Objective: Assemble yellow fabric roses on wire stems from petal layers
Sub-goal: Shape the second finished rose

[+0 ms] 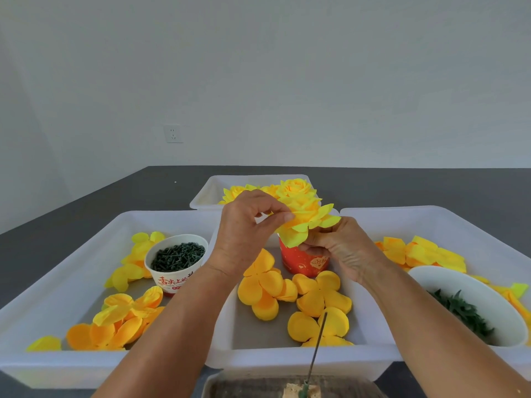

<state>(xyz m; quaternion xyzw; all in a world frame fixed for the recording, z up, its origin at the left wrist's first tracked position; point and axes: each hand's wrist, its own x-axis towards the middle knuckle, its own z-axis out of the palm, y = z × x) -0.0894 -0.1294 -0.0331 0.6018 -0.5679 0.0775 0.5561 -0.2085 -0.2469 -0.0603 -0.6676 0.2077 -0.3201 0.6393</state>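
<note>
A half-built yellow fabric rose (304, 216) is held up over the middle tray (287, 357). My left hand (244, 225) pinches one of its petals at the left edge. My right hand (339, 248) grips the rose from below, fingers curled under the petals; the stem there is hidden. Loose orange-yellow petal layers (316, 300) lie in the middle tray. A thin green wire stem (317, 346) slants up from a block at the bottom edge. Finished yellow roses (238, 192) lie in the far tray (207, 193).
The left tray (57, 282) holds more petal layers and a paper cup (175, 262) of dark green pieces. A red cup (301, 261) stands behind my hands. The right tray (459, 219) holds yellow petals and a white bowl (471, 305) of green leaves. The table is dark grey.
</note>
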